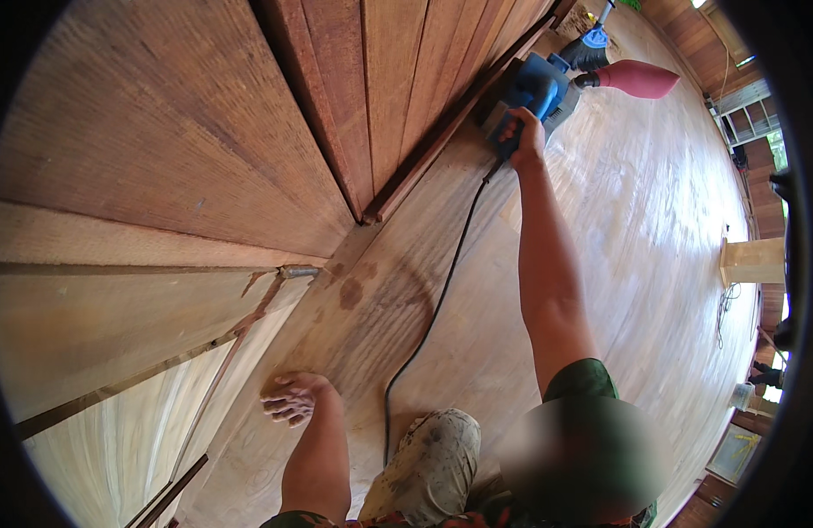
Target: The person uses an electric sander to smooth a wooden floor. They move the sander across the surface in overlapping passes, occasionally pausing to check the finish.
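The right hand (530, 136) grips the handle of a blue sander (538, 77) (a red dust bag (637, 79) juts from it) at the wooden floor's (477, 290) edge, beside the plank wall (415, 79). The left hand (296, 398), fingers loosely spread, seems to rest near the floor's left edge; a black cord (442, 304) curves between both arms.

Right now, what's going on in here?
A person's right hand grips a blue power tool, likely a sander, with a red dust bag, on the wooden floor beside a plank wall. The left hand is open and empty, low by the floor. A black cord runs from the tool back toward a bent knee.
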The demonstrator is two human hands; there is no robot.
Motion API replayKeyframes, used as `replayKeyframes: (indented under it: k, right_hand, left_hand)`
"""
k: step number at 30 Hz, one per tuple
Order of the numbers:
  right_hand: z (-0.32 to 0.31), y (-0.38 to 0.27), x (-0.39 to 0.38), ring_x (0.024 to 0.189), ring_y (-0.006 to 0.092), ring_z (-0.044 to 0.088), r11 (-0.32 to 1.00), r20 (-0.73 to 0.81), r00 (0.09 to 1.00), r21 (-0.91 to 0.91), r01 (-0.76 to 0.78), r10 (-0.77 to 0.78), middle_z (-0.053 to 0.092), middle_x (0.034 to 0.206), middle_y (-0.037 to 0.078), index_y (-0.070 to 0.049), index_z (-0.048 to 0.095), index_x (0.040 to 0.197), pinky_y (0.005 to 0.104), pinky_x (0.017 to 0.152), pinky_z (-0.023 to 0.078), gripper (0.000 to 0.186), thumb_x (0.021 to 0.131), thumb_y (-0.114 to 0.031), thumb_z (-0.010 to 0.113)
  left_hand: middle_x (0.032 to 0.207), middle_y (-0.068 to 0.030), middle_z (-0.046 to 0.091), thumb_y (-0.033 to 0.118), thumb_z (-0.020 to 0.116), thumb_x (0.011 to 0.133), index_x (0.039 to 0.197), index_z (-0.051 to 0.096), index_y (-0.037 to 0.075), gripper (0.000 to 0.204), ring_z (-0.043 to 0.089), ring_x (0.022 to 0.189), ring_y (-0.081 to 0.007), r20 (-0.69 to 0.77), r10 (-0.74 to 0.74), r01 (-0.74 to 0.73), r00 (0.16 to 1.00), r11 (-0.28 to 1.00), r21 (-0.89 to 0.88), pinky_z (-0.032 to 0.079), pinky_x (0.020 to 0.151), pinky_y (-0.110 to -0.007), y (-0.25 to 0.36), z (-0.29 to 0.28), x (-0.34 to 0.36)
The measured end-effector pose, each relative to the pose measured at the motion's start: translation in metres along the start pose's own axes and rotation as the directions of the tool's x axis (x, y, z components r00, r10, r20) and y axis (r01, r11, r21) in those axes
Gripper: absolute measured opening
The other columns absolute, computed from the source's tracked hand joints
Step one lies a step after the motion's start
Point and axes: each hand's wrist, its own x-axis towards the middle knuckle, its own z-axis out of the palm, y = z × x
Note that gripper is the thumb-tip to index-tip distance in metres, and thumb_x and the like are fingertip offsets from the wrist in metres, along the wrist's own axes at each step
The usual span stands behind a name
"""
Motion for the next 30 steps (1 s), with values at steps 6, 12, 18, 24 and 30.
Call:
replayKeyframes:
  k: [6, 12, 18, 24, 30]
  right_hand:
    - [0.007, 0.007, -0.026, 0.051, 0.0175, 0.048, 1.0, 0.002, 1.0, 0.01, 0.001, -0.001, 0.05, 0.062, 0.002, -0.011, 0.058, 0.076, 0.035, 0.052, 0.045, 0.016, 0.086, -0.016, 0.068]
    - [0.001, 0.024, -0.058, 0.051, 0.0178, 0.048, 0.998, 0.044, 0.997, 0.017, -0.064, 0.063, 0.05, 0.062, 0.002, -0.011, 0.056, 0.073, 0.0358, 0.054, 0.045, 0.018, 0.085, -0.016, 0.068]
    - [-0.003, 0.048, -0.113, 0.048, 0.0197, 0.051, 1.0, 0.077, 0.997, -0.004, -0.027, 0.027, 0.054, 0.06, 0.006, -0.004, 0.064, 0.077, 0.0356, 0.048, 0.044, 0.012, 0.082, -0.013, 0.07]
    - [-0.003, 0.064, -0.186, 0.046, 0.0186, 0.053, 1.0, 0.101, 0.995, 0.016, -0.018, 0.016, 0.056, 0.058, 0.006, -0.004, 0.064, 0.073, 0.0324, 0.046, 0.042, 0.012, 0.08, -0.011, 0.07]
    - [-0.003, 0.082, -0.259, 0.046, 0.0149, 0.053, 0.998, 0.057, 0.998, -0.056, 0.017, -0.013, 0.058, 0.059, 0.005, -0.004, 0.062, 0.072, 0.0306, 0.045, 0.04, 0.014, 0.08, -0.011, 0.071]
  left_hand:
    - [0.171, -0.017, 0.026, 0.054, 0.03, 0.109, 0.165, 0.027, 0.013, 0.071, 0.03, 0.155, -0.0407, 0.072, 0.023, -0.025, 0.997, 0.999, 0.027, 0.026, 0.118, -0.062, 0.001, -0.031, -0.001]
    - [0.172, -0.0163, 0.025, 0.054, 0.029, 0.109, 0.166, 0.026, 0.013, 0.07, 0.028, 0.155, -0.0399, 0.071, 0.017, -0.015, 0.997, 0.999, -0.031, 0.025, 0.119, -0.061, -0.009, -0.036, -0.01]
    - [0.174, -0.0133, 0.02, 0.055, 0.026, 0.109, 0.167, 0.023, 0.015, 0.07, 0.022, 0.159, -0.0371, 0.022, -0.022, 0.025, 1.0, 0.988, -0.155, 0.02, 0.121, -0.061, -0.025, 0.0, -0.004]
    - [0.176, -0.0134, 0.011, 0.057, 0.021, 0.109, 0.169, 0.014, 0.016, 0.073, 0.014, 0.161, -0.0375, 0.175, -0.035, 0.057, 0.984, 0.991, -0.12, 0.014, 0.124, -0.061, -0.032, -0.032, -0.02]
    - [0.176, -0.0135, 0.011, 0.057, 0.022, 0.109, 0.169, 0.015, 0.015, 0.073, 0.013, 0.161, -0.0377, 0.163, -0.004, 0.029, 0.987, 0.988, -0.149, 0.013, 0.125, -0.061, -0.042, -0.06, -0.035]
